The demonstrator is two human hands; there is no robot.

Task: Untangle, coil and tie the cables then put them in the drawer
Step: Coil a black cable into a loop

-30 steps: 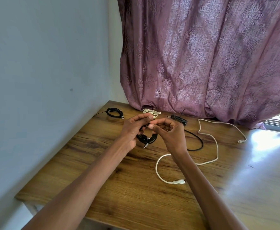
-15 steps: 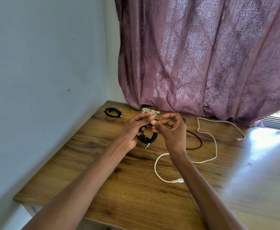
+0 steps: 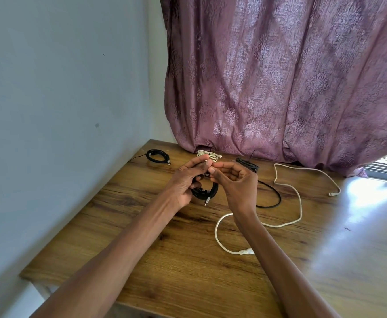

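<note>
a black coiled cable (image 3: 207, 191) hangs just above the wooden table (image 3: 187, 267) near the middle of the frame, its loops bunched together and a silver-tipped plug pointing down toward the lower right of the coil. the left hand (image 3: 185, 180) grips the coil from the left, fingers curled round its upper part, thumb and forefinger meeting at the top. the right hand (image 3: 236, 180) sits just to the right, touching the left at the fingertips, its thumb and forefinger pinched together on something thin at the top of the coil; what exactly is pinched is too small to tell, and the other fingers curl loosely inward. just right of the right wrist a loose black cable (image 3: 272, 198) curves across the table. a long white cable (image 3: 289, 203) winds from the lower middle of the frame, where its plug lies beside the right forearm, up and over to the right side of the frame. toward the upper middle, at the foot of the curtain (image 3: 279, 76), lie a small white bundled cable (image 3: 207, 154) and a dark bundled cable (image 3: 247, 162), each with a thin tie sticking up. another black coiled bundle (image 3: 158, 156) lies at the table's far left corner, near the pale wall (image 3: 61, 99). bright light glares on the table at the right of the frame.
</note>
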